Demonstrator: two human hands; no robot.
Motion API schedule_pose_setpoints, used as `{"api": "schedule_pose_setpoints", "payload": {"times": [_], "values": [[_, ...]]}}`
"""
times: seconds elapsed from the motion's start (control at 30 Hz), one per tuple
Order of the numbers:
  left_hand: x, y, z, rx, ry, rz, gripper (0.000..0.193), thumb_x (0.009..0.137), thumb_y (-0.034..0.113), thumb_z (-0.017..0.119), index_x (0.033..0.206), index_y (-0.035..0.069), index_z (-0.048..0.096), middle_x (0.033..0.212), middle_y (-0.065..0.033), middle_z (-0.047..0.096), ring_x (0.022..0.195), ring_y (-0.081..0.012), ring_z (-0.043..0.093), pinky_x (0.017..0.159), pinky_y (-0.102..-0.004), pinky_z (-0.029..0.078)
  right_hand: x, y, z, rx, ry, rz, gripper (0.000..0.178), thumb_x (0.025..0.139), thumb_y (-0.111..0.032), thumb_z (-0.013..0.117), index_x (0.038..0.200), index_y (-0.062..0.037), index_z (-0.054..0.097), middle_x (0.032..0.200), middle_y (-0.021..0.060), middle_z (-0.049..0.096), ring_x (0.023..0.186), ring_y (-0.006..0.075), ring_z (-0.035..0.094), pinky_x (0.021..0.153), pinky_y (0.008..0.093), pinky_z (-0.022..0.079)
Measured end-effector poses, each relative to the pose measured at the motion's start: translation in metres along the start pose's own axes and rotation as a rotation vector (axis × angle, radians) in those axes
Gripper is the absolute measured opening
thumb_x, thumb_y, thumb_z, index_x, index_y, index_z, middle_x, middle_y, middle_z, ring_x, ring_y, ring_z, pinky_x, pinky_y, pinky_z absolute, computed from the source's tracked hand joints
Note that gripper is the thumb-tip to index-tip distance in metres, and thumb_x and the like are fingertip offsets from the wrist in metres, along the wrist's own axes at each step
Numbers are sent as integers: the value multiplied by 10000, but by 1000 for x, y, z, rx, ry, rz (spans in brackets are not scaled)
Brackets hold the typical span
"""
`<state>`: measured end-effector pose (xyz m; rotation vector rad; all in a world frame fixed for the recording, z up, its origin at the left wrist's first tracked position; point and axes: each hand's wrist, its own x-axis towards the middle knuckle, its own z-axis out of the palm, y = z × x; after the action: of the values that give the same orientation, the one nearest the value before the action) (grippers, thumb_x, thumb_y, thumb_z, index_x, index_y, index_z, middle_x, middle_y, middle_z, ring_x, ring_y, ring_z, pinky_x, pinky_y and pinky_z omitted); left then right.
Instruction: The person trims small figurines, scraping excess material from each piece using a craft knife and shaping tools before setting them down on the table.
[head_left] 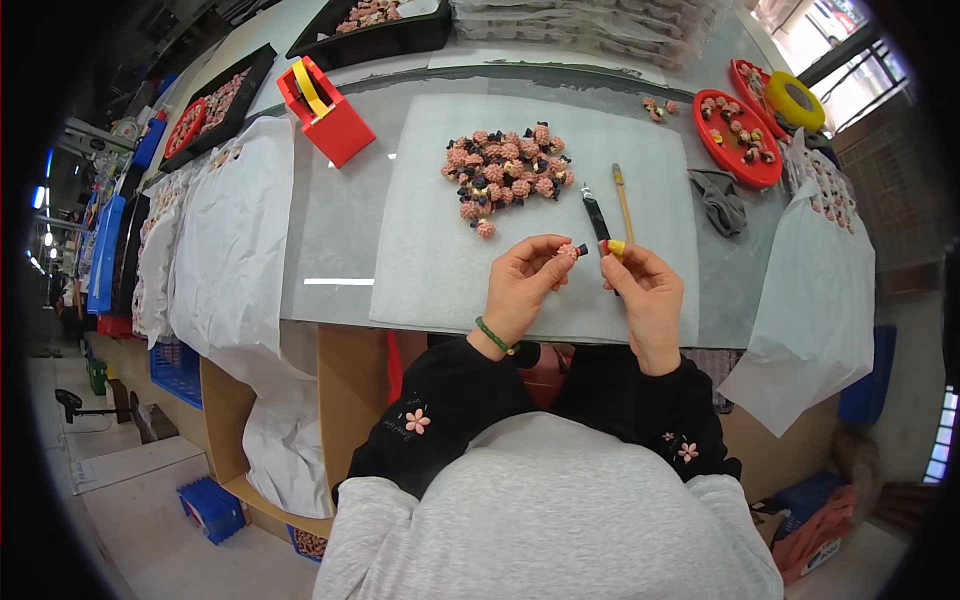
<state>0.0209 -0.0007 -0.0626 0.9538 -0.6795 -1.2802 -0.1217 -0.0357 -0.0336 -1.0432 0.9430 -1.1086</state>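
Note:
Between the thumb and fingers of my left hand (522, 283) is a small pink, bumpy figurine (569, 251) with a dark blue end. My right hand (645, 296) is pinched closed just beside it, with yellow (615, 247) and a bit of red at its fingertips. What it grips is too small to make out. A black-handled tool (597, 215) with a silver tip runs up from behind these fingers; whether it is held or lies on the mat, I cannot tell. Beyond my hands, a cluster of pink and dark blue figurines (505, 170) lies on the white foam mat (420, 270).
A thin wooden-handled stick (623, 200) lies on the mat's right side. Left stands a red tape dispenser (328, 115). Red trays (738, 170) with figurines, a yellow tape roll (795, 100) and a grey cloth (718, 200) sit right. Black trays (370, 45) are at the back.

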Motion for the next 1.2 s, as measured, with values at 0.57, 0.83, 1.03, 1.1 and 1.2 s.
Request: {"api": "schedule_pose_setpoints", "payload": {"times": [0.57,0.83,1.03,1.1,1.2], "values": [[0,2,8,50,-31,-29,191,794,79,597,954,-22,573,775,-18,584,644,-61,498,573,-180,393,0,8,8,-77,56,-122,137,730,8,637,859,34,599,770,56,605,652,80,550,585,187,437],[-10,6,8,191,55,5,160,802,68,581,924,-35,577,754,-4,559,631,-46,472,553,-162,370,-1,23,12,-48,36,-101,134,728,52,617,854,38,576,785,51,606,710,80,570,640,192,467],[-9,1,9,168,72,45,162,799,63,584,931,-32,578,778,-12,577,635,-51,494,562,-166,389,-6,19,8,-132,15,-58,131,733,24,623,854,43,576,794,56,610,702,73,573,624,184,471],[-8,2,11,165,65,42,164,800,65,583,932,-33,577,775,-15,578,631,-52,494,561,-166,389,-2,20,7,-73,60,-112,133,720,-17,642,830,36,587,746,33,611,648,54,564,585,174,461],[-7,2,10,167,78,40,168,800,68,584,931,-37,576,766,-18,578,624,-53,494,559,-165,388,-4,21,11,-57,42,-91,123,722,-13,637,824,33,587,745,35,609,655,51,561,582,173,457]]}}
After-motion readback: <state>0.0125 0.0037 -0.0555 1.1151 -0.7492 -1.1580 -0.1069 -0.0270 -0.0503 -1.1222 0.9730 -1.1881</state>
